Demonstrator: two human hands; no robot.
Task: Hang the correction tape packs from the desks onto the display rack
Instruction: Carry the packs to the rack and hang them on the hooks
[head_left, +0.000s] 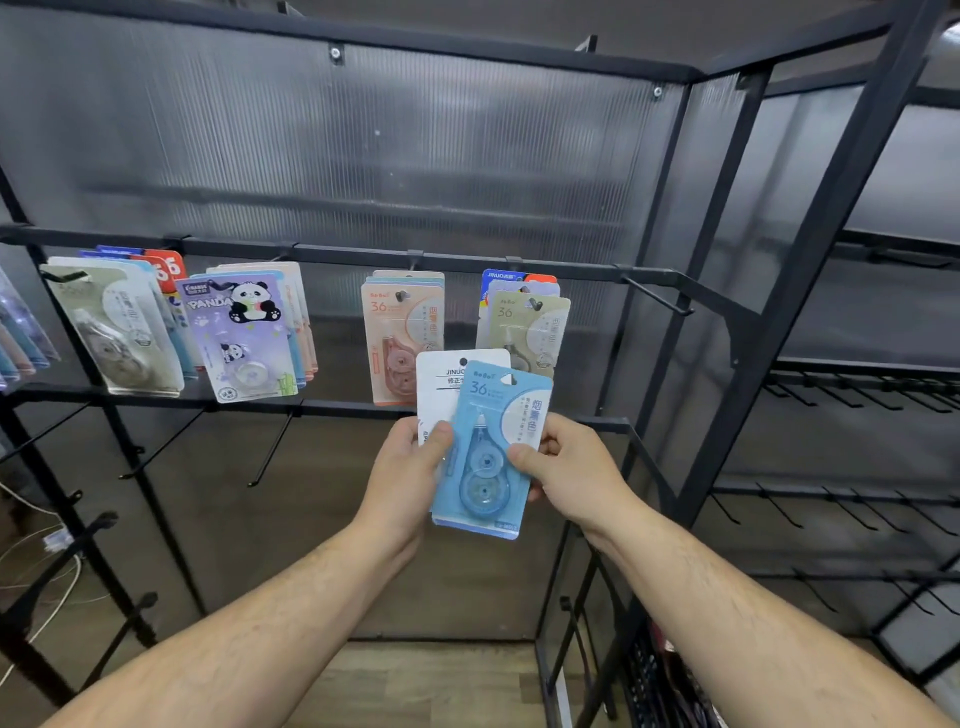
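While hands (408, 475) (569, 467) pinch it, blue pack (488, 447) near-upright, hole end up

left hand (408, 470): raised, thumb and fingers pinching correction tape packs (485, 483) | right hand (569, 467): raised alongside, pinching same packs

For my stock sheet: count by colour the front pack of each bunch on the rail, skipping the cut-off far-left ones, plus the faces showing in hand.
Beige pack: 2
Purple panda pack: 1
Peach pack: 1
Blue pack, held: 1
White pack, held: 1
Total: 6
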